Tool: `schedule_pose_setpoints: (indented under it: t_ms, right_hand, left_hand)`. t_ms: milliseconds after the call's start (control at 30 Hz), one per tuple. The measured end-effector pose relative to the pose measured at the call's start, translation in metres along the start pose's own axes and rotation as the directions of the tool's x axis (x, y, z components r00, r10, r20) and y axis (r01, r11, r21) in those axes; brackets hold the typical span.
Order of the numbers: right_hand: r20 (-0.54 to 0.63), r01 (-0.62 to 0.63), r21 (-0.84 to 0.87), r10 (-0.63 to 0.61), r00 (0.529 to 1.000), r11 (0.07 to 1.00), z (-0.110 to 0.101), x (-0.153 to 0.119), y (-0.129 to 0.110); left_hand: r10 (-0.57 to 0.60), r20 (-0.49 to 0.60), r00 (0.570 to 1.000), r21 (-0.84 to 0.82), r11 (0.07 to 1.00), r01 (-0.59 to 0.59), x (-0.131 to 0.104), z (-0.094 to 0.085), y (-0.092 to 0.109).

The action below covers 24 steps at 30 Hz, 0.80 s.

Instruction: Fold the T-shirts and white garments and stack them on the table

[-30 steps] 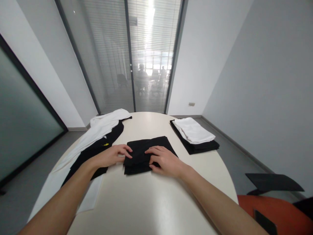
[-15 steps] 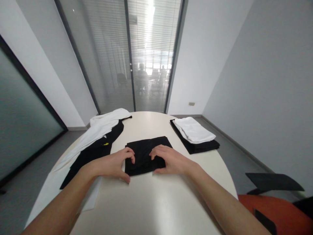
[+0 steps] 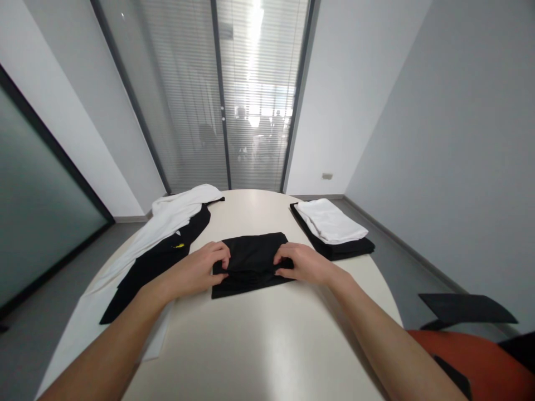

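Note:
A folded black garment [image 3: 253, 250] lies on the pale round table in front of me; its exact kind does not show. My left hand [image 3: 209, 267] pinches its left side between thumb and fingers. On the opposite side, my right hand [image 3: 298, 264] grips the cloth the same way. Between the hands the upper layer is lifted slightly and bulges, with a flat strip of black fabric showing along the near edge.
White clothing [image 3: 175, 214] and black clothing with a yellow mark [image 3: 154, 273] lie loosely along the table's left side. A folded white garment [image 3: 330, 221] rests on folded black cloth [image 3: 353, 249] at right. An orange-seated chair [image 3: 455, 356] stands at lower right.
Both hands have closed on the black garment's sides, the right one shifting a little to the right. The garment's upper layer has been gathered and raised away from the near edge.

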State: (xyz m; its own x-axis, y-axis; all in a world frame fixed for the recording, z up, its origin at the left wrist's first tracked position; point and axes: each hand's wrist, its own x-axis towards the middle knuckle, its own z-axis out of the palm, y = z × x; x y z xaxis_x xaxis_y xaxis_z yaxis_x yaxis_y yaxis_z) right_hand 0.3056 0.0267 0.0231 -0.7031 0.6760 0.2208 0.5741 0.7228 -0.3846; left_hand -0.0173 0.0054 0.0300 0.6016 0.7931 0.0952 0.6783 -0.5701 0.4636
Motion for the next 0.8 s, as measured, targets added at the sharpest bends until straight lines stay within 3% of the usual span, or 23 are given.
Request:
schedule_pose_setpoints:
  t_ms: [267, 467, 533, 600, 667, 733, 800]
  right_hand:
    - [0.076, -0.002, -0.022, 0.004, 0.997, 1.000, 0.008, 0.000, -0.005]
    - [0.128, 0.028, 0.084, -0.038, 0.991, 0.996, 0.006, 0.001, -0.007]
    - [0.081, -0.002, 0.107, -0.007, 0.997, 0.994, 0.002, 0.000, -0.006]
    - [-0.051, -0.041, 0.090, 0.046, 0.998, 0.995, 0.000, 0.000, -0.002]
    - [-0.135, -0.059, 0.051, 0.066, 0.989, 0.997, 0.002, -0.001, 0.004]
    - [-0.065, -0.099, 0.016, 0.099, 0.993, 0.995, 0.008, -0.003, 0.011]
    - [0.083, -0.182, -0.005, 0.181, 0.980, 0.983, 0.016, -0.005, 0.017]
  left_hand:
    - [-0.128, 0.160, 0.979, 0.041, 0.992, 0.123, -0.008, 0.001, 0.012]
    - [-0.077, 0.174, 0.982, 0.055, 0.996, 0.068, -0.009, -0.002, 0.014]
    - [-0.075, 0.205, 0.976, 0.035, 0.997, 0.070, -0.008, -0.006, 0.016]
    - [-0.154, 0.154, 0.976, 0.047, 0.988, 0.148, -0.006, -0.008, 0.016]
    - [-0.278, 0.011, 0.960, 0.108, 0.955, 0.276, -0.003, -0.007, 0.013]
    - [-0.320, -0.122, 0.940, 0.173, 0.925, 0.337, -0.001, -0.002, 0.005]
    - [-0.258, -0.165, 0.952, 0.211, 0.933, 0.290, 0.000, 0.006, -0.008]
